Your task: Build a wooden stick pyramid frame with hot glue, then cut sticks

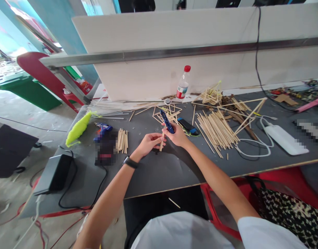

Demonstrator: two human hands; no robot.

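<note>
Working over the grey table (148, 176), I have a wooden stick (161, 146) pinched in my left hand (149, 144), a dark-blue tool (167, 121) gripped in my right hand (178, 135). Looks part-way: short sticks (122, 141) grouped left, probably done; long sticks (218, 130) right, seemingly unworked; behind them, one stick frame (211, 94), apparently joined.

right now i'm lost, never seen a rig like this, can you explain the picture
There's no machine: these are a person's bare hands, seen from one camera worn on the head, looking forward and down. The left hand holds thin wooden sticks; the right hand grips a dark blue hand tool. On the gray table lie a large stick pile, a smaller stick bundle, a blue glue gun and neon-yellow yarn. A red-capped plastic bottle stands toward the back.
</note>
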